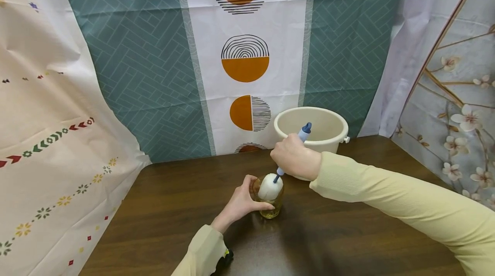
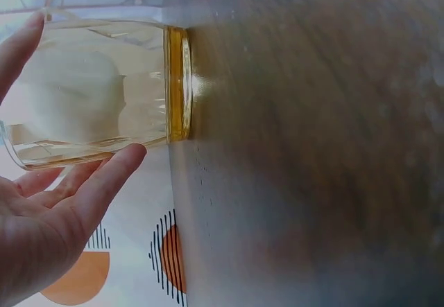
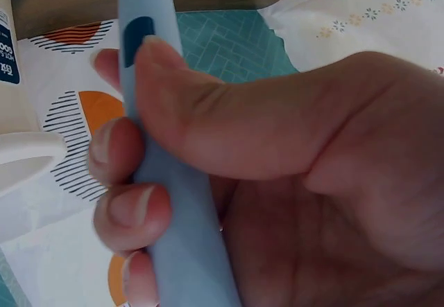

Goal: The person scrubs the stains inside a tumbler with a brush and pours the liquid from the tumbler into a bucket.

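A clear amber-tinted drinking glass (image 1: 267, 213) stands on the brown table. My left hand (image 1: 242, 200) holds it round the side, thumb in front and fingers on the far side. Inside the glass sits the rounded white sponge head (image 1: 270, 188) of a cup brush; the left wrist view shows that head (image 2: 76, 92) blurred through the wall. My right hand (image 1: 297, 155) grips the brush's light blue handle (image 3: 184, 238) above the glass, fingers curled round it and thumb laid along it. The handle's dark blue end (image 1: 307, 127) points up. The right palm is partly hidden behind the thumb.
Behind my right hand stands a cream bucket (image 1: 340, 136) with a label on its side in the right wrist view. Patterned cloths (image 1: 147, 74) hang behind and at both sides of the wooden table (image 1: 174, 233).
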Tool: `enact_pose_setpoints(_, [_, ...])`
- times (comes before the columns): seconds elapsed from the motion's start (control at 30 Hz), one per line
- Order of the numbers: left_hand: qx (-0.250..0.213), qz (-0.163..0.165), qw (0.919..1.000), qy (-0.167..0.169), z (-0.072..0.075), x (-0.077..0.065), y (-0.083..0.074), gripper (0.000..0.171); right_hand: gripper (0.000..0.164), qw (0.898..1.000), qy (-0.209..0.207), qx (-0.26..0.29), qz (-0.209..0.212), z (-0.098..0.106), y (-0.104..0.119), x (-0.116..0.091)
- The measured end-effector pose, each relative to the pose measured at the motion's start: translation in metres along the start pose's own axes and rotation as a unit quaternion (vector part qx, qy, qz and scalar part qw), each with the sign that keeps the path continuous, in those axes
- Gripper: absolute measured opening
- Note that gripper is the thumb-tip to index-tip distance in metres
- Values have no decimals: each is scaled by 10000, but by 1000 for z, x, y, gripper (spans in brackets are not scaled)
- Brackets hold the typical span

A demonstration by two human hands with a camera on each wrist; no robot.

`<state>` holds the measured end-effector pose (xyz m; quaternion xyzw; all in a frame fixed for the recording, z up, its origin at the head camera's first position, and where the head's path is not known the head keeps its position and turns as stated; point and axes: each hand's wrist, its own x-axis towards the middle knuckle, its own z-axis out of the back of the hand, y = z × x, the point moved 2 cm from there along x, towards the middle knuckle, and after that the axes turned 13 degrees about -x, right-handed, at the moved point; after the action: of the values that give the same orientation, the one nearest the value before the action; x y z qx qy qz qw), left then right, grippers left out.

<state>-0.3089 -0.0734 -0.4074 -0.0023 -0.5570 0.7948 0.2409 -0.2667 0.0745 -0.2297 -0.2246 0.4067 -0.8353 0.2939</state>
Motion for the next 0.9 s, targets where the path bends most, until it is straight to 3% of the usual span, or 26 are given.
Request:
enact_pose_setpoints(0.27, [65,53,10000,-33,-1,0,0,76,17,9999,78,-134,52,3,1,0])
enact_pose_setpoints(0.6, [-200,18,9998,74,-1,2,0,75,20,9975,-592,-126,352,3,-2,-2])
enact_pose_setpoints(0.9, [-36,54,10000,47,0,1,-1,73,17,9976,-578,-43,385,2,-1,-1])
